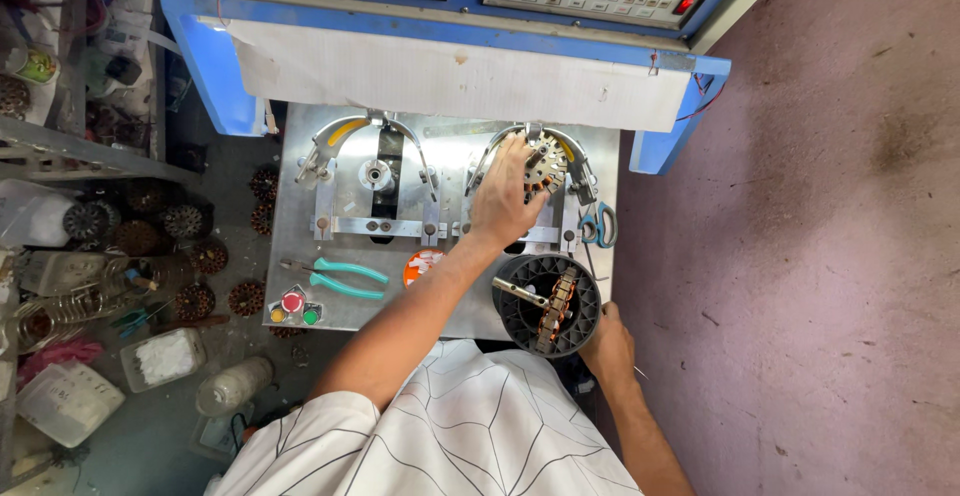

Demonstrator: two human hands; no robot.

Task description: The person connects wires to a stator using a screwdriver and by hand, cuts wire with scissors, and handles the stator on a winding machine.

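Metal workbench (340, 311), left hand (505, 196) fingers spread on wound stator (545, 166), right hand (608, 346) apparently gripping black spool (548, 304) rim.

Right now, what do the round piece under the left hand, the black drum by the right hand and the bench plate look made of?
Round piece under the left hand: looks like stacked steel laminations with copper-coloured windings, going by the grey teeth and orange-brown coils. Black drum by the right hand: probably moulded plastic, matte with ribbed spokes. Bench plate: bare metal, likely aluminium or steel, dull silver and scuffed.
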